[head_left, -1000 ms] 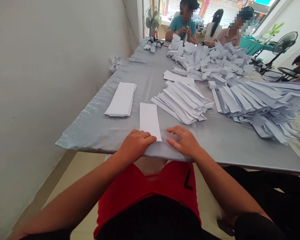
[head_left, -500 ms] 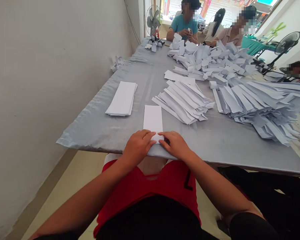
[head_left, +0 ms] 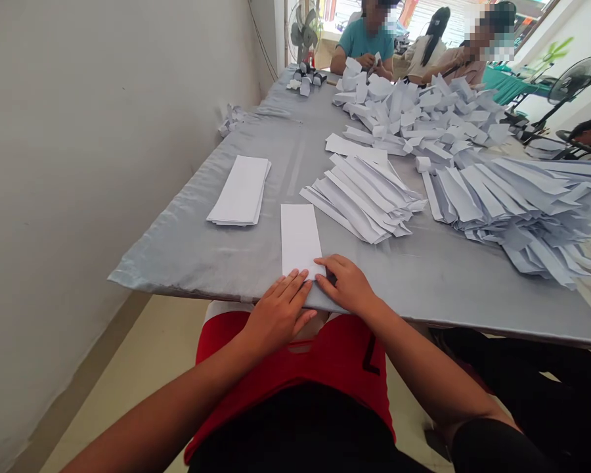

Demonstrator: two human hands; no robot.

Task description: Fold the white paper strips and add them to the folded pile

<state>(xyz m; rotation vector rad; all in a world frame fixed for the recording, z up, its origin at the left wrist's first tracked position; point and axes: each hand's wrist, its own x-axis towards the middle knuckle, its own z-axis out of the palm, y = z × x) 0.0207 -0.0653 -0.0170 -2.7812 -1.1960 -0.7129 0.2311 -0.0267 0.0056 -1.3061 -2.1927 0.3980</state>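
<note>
A narrow white sheet of paper [head_left: 300, 236] lies lengthwise before me near the table's front edge. My left hand [head_left: 280, 305] rests flat across its near end, fingers stretched out and thumb apart. At the sheet's lower right edge, my right hand [head_left: 345, 282] touches the paper with its index finger and thumb, a gap between them. To the left lies a neat stack of white paper strips [head_left: 239, 190]. A fanned pile of folded paper strips [head_left: 362, 197] lies just to the right of the sheet.
Grey cloth covers the table [head_left: 187, 243], beside a wall on the left. Larger heaps of folded paper [head_left: 512, 203] and crumpled-looking paper pieces [head_left: 418, 115] fill the right and far side. Small black-and-white items [head_left: 308, 80] sit at the far left corner. Several people [head_left: 367, 43] are beyond.
My left hand has slid back towards me and flattened, its fingers now straight over the sheet's near end. More of the sheet shows. My right hand has barely moved.
</note>
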